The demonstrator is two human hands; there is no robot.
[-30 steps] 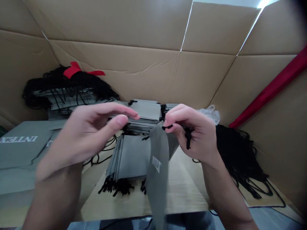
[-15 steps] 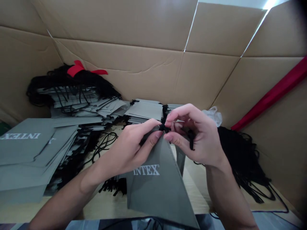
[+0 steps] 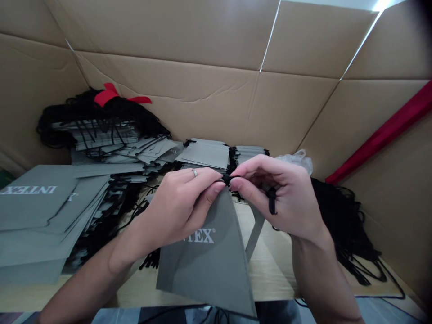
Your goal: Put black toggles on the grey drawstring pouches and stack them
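Note:
A flat grey pouch (image 3: pixel 207 270) with white INTEX lettering hangs below my hands, over the table's front edge. My left hand (image 3: pixel 182 204) pinches its top corner between thumb and forefinger and covers part of the lettering. At that corner is a small black knot (image 3: pixel 227 179) of cord. My right hand (image 3: pixel 286 195) is closed in a pinch on the black cord just right of the knot. A loose tail of cord (image 3: pixel 272 202) sticks out from the curled fingers of that hand.
Grey pouches (image 3: pixel 30 216) with black corded edges are stacked at left. Behind them rises a corded pile with a red strip (image 3: pixel 107 94). More pouches (image 3: pixel 205 153) stand at centre back. Black cords (image 3: pixel 340 220) lie at right, near clear plastic (image 3: pixel 299 159). Cardboard walls (image 3: pixel 168 31) enclose the table.
The pouch's lower part has swung left. My right fingers have closed into a tighter pinch beside the knot, and my left hand has turned slightly, showing a ring.

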